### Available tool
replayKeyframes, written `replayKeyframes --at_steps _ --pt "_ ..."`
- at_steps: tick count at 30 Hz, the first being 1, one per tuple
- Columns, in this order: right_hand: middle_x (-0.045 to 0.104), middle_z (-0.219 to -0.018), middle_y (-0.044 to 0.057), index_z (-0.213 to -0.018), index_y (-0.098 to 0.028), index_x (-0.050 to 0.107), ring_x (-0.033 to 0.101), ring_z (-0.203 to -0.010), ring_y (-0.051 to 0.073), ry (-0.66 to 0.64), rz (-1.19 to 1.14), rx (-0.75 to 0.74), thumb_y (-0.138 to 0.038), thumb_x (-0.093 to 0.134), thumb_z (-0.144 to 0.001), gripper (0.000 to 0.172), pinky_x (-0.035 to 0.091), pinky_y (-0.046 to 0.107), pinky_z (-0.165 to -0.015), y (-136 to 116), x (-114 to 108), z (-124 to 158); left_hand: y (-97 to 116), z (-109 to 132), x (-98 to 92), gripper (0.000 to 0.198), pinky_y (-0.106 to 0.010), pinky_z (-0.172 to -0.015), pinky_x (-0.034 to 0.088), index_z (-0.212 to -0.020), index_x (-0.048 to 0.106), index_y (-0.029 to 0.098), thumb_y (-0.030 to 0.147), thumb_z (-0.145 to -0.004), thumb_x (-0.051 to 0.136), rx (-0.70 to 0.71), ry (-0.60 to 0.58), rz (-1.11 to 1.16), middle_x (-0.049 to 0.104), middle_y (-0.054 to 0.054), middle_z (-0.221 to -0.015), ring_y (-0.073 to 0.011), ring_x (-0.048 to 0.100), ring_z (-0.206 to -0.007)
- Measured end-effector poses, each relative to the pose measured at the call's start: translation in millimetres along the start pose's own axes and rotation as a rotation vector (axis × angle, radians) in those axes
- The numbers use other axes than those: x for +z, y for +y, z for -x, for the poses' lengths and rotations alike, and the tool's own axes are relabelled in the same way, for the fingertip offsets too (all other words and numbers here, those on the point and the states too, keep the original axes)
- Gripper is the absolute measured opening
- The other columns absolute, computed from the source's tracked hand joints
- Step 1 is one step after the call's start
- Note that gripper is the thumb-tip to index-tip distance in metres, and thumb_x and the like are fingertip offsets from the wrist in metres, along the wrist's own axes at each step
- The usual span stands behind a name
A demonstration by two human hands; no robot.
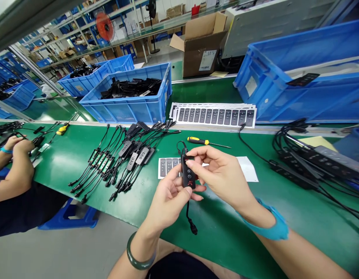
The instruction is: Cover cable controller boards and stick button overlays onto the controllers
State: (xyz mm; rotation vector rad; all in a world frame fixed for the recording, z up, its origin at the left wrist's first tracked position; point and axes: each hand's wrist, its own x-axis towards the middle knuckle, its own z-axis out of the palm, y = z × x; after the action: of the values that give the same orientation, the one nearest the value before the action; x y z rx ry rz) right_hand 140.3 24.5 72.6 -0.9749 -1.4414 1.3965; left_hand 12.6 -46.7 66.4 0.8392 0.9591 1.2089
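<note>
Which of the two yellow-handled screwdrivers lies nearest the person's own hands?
The screwdriver beyond the left hand and right hand holding the black controller; the other screwdriver lies far left, beside the co-worker's hands.

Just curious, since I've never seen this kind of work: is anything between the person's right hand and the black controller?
Nothing visible stands between them. The right hand has its fingertips on the black inline controller, which the left hand also holds.

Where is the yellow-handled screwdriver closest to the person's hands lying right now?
In the head view, the screwdriver lies on the green bench mat, right of the black cable bundles and just beyond the label sheet.
</note>
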Motion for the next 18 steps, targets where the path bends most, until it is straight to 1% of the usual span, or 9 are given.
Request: replayKeyframes --at_steps 3,6,8,10,12,14,15,16,18 --pt "0.053 -0.072 -0.003 -0.099 -0.020 0.064 0.053 -0.050 0.010 0.010 0.007 -0.003 -0.035 0.069 -0.082 0.023 0.048 0.021 -0.038 2 1 1 -1 0 1.0 0.058 -0.030 -0.073 0.058 -0.137 0.048 0.016 0.028 -0.085 0.070 0.005 0.014 -0.025 0.072 -0.011 -0.105 -0.0257 0.070 -0.097" --pt "0.052 -0.072 -0.005 -0.119 -0.025 0.052 0.054 -0.054 0.012 0.042 0.045 -0.038 -0.032 0.069 -0.081 0.042 0.051 0.023 -0.044 4 -2 0 -3 -1 1.1 0.054 -0.030 -0.073 0.058 -0.135 0.049 0.017 0.026 -0.085 0.069 0.016 0.025 -0.030 0.072 -0.010 -0.105 -0.0250 0.070 -0.097" --pt "0.052 -0.073 -0.005 -0.123 -0.024 0.048 0.056 -0.058 0.012 0.044 0.099 -0.054 -0.031 0.069 -0.081 0.048 0.052 0.023 -0.049 3 -6 -3 -4 -2 0.5 0.051 -0.030 -0.072 0.058 -0.133 0.052 0.018 0.025 -0.085 0.069 0.020 0.023 -0.024 0.072 -0.010 -0.104 -0.0249 0.071 -0.095" --pt "0.054 -0.084 -0.001 -0.124 -0.022 0.048 0.056 -0.062 0.012 -0.030 0.138 -0.035 -0.034 0.070 -0.079 0.051 0.051 0.023 -0.051 1 -10 -6 -3 -3 -0.2 0.049 -0.030 -0.071 0.058 -0.130 0.055 0.018 0.024 -0.084 0.070 0.028 0.012 -0.011 0.072 -0.009 -0.103 -0.0236 0.071 -0.091" --pt "0.056 -0.097 0.002 -0.131 -0.023 0.045 0.058 -0.065 0.012 -0.194 0.121 0.034 -0.033 0.076 -0.073 0.067 0.051 0.023 -0.051 -2 -14 -8 -2 -5 -0.5 0.051 -0.029 -0.069 0.058 -0.128 0.057 0.018 0.022 -0.080 0.074 0.028 -0.003 0.004 0.072 -0.009 -0.103 -0.0208 0.071 -0.085" --pt "0.058 -0.099 0.002 -0.136 -0.024 0.039 0.060 -0.066 0.013 -0.342 0.077 0.107 -0.027 0.079 -0.068 0.079 0.052 0.024 -0.052 -5 -15 -9 0 -7 0.0 0.055 -0.027 -0.068 0.058 -0.127 0.058 0.018 0.020 -0.075 0.078 0.014 -0.020 0.014 0.072 -0.010 -0.107 -0.0187 0.069 -0.083" --pt "0.059 -0.093 0.001 -0.135 -0.024 0.040 0.060 -0.065 0.013 -0.369 0.068 0.122 -0.025 0.079 -0.067 0.078 0.051 0.024 -0.053 -6 -15 -9 1 -8 0.5 0.057 -0.026 -0.067 0.058 -0.126 0.059 0.017 0.020 -0.073 0.080 0.006 -0.028 0.014 0.072 -0.010 -0.107 -0.0184 0.069 -0.082" --pt "0.059 -0.087 -0.001 -0.131 -0.023 0.044 0.060 -0.066 0.013 -0.362 0.076 0.114 -0.024 0.078 -0.068 0.072 0.051 0.024 -0.054 -6 -15 -9 2 -9 1.0 0.057 -0.025 -0.065 0.058 -0.125 0.059 0.016 0.021 -0.073 0.081 -0.003 -0.032 0.009 0.072 -0.010 -0.106 -0.0188 0.069 -0.083" --pt "0.060 -0.081 -0.002 -0.118 -0.021 0.053 0.059 -0.068 0.014 -0.293 0.113 0.042 -0.028 0.075 -0.073 0.051 0.050 0.024 -0.058 -4 -13 -9 2 -11 2.3 0.049 -0.023 -0.061 0.056 -0.119 0.062 0.013 0.027 -0.075 0.080 -0.011 -0.022 -0.008 0.073 -0.011 -0.098 -0.0206 0.071 -0.081"
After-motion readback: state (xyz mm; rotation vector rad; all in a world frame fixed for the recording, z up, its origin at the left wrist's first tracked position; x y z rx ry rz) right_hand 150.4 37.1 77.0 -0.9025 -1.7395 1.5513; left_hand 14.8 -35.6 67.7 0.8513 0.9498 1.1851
